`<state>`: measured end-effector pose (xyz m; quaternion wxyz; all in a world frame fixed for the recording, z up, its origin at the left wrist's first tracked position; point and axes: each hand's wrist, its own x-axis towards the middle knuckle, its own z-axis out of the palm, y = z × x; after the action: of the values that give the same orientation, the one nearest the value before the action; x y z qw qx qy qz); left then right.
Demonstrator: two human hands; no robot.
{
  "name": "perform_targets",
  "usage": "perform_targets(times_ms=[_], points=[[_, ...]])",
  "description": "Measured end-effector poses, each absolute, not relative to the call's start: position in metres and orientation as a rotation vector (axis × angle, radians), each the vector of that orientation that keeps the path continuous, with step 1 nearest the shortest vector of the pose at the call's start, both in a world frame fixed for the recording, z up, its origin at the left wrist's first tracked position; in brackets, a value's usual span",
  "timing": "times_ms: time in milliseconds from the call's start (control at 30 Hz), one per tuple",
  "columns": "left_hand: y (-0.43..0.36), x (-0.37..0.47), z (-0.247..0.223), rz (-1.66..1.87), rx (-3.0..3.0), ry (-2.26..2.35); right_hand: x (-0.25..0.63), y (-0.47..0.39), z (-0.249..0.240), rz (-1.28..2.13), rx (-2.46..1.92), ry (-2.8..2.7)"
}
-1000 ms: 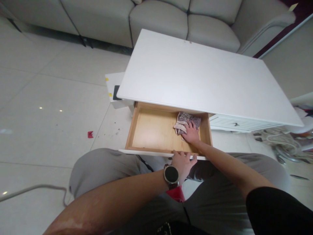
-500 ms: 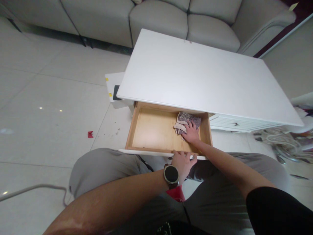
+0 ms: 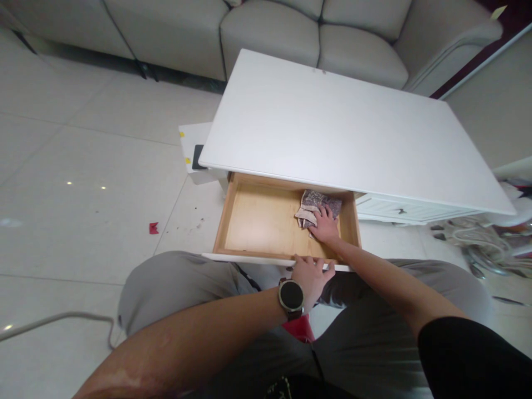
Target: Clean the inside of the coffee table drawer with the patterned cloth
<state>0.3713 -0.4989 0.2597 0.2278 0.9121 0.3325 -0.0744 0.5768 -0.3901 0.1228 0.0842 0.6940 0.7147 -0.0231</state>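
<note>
Red scrap (image 3: 153, 228) on pale tiles (image 3: 103, 249), left. Next, open wooden drawer (image 3: 261, 219) of white table (image 3: 341, 127). Left hand (image 3: 311, 281), watch (image 3: 291, 295) at wrist, fingers curled over drawer's front edge; whether clamped, cannot tell. Patterned cloth (image 3: 311, 201) lies crumpled inside drawer, at its right end. Right hand (image 3: 326, 226) lies on cloth, palm down, fingers spread apart. Further right, closed drawer front (image 3: 382, 207) with dark knob (image 3: 401, 211).

Cloth (image 3: 312, 198) at right in drawer (image 3: 261, 219), sofa (image 3: 270, 36) behind table (image 3: 353, 124), scrap (image 3: 153, 228) on floor (image 3: 83, 233) leftward
</note>
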Motion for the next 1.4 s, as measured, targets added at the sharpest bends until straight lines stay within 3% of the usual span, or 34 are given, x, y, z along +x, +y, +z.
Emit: perform_targets(times_ms=[1400], points=[[-0.494, 0.373, 0.267, -0.245, 2.511, 0.912, 0.576, -0.386, 0.132, -0.155, 2.085, 2.154]])
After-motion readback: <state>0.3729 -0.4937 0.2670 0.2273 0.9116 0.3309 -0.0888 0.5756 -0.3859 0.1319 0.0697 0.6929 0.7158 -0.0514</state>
